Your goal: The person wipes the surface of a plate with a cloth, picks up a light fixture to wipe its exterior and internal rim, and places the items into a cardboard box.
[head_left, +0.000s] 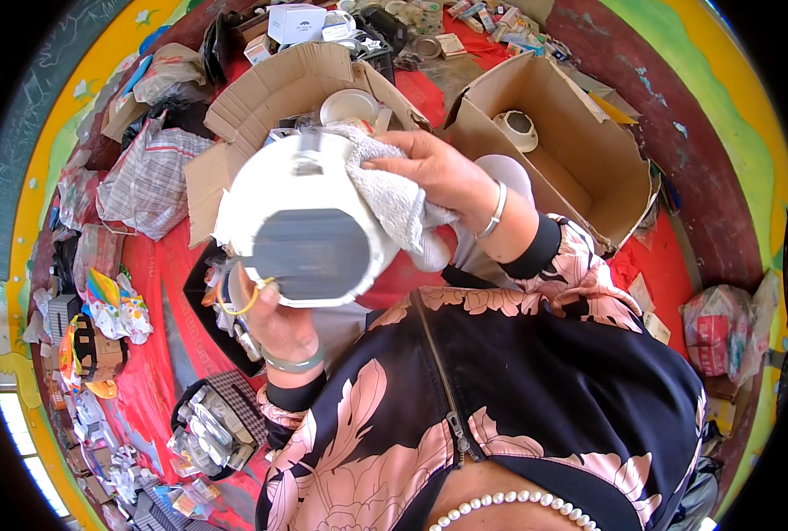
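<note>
A white, rounded plastic device (270,190) with a dark octagonal panel (312,255) is held up in front of my chest. My left hand (279,326) grips its lower edge, with the thumb along the rim; the other fingers are mostly hidden behind it. A thin yellow loop (248,299) shows by those fingers. In my right hand (442,173) is a bunched light grey cloth (385,195), pressed against the device's right side. The upper part of the device looks slightly blurred.
Behind the device stands an open cardboard box (274,84) with white items inside. A second open carton (580,177) at the right holds a similar white device (516,130). To the left lie a checked woven bag (150,177) and a basket of small items (212,434) on red sheeting (150,372).
</note>
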A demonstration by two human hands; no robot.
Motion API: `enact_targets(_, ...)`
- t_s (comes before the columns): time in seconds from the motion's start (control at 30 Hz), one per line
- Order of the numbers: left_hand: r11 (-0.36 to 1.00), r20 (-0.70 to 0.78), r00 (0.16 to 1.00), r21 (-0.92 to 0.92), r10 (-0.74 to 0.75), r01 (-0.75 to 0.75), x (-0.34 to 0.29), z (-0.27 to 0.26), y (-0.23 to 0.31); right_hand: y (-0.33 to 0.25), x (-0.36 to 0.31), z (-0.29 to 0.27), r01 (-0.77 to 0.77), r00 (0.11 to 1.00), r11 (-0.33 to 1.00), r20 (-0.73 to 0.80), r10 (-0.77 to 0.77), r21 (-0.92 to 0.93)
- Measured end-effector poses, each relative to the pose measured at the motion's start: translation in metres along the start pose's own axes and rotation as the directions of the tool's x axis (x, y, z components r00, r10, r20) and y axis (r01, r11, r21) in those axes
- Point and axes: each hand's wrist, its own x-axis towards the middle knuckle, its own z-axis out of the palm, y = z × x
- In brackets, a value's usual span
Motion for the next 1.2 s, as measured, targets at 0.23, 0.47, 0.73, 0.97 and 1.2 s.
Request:
enact_targets(0.23,0.975,-0.031,0.997,-0.208,0.066,-0.071,0.015,0.017,0.005,0.058,-0.025,0.037,0.178,0.984,0.937,-0.056,-0.169,0.299)
enact_targets(0.47,0.987,0.026,0.997,-0.148,0.068,-0.063,0.015,0.017,0.002,0.063,-0.015,0.031,0.264,0.947,0.96,-0.216,-0.239,0.094)
enact_targets(0.73,0.976,0.258,0.965,0.196,0.04,-0.093,0.008,-0.013,0.014,0.006,0.005,0.004,0.389,0.901,0.811,-0.005,-0.435,-0.437)
enact_targets(0.97,0.998,0.124,0.991,0.026,0.05,-0.053,0.001,-0.014,0.007,-0.002,0.018,0.0,0.247,0.967,0.935,0.123,-0.223,-0.256)
enact_targets(1.2,0.979,0.021,0.999,-0.2,0.041,-0.036,0.013,0.009,0.006,0.059,-0.008,0.027,0.192,0.981,0.887,-0.062,-0.183,0.42)
